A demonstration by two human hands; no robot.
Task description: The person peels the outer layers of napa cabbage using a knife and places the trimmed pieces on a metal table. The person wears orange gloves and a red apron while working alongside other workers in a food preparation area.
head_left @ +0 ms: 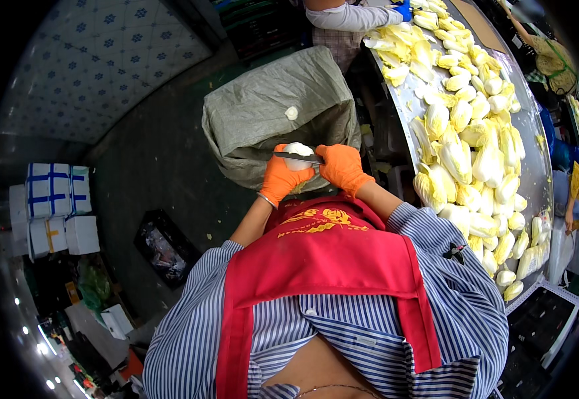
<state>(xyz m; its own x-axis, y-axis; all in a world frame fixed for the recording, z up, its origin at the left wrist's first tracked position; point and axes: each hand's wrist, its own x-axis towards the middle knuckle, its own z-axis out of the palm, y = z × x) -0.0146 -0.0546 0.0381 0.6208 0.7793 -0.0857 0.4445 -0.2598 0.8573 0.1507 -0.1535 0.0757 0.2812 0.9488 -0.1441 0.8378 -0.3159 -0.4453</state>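
My left hand (285,175), in an orange glove, holds a Chinese cabbage (297,163) with its white base up. In my right hand (343,167), also gloved in orange, is a knife (297,156); its dark blade lies across the cabbage's base. Both hands are close together over the near side of a large grey-green woven sack (274,99). A round white cut piece (291,113) rests on the sack's folded top. Many yellow-white Chinese cabbages (461,154) cover the metal table to my right.
The metal table (531,129) curves along my right, with loose yellow leaves (404,47) at its far end. A co-worker's blue-gloved hand (405,10) reaches over it. Foam boxes (52,192) and a black crate (166,249) stand on the left. More people are beyond the table.
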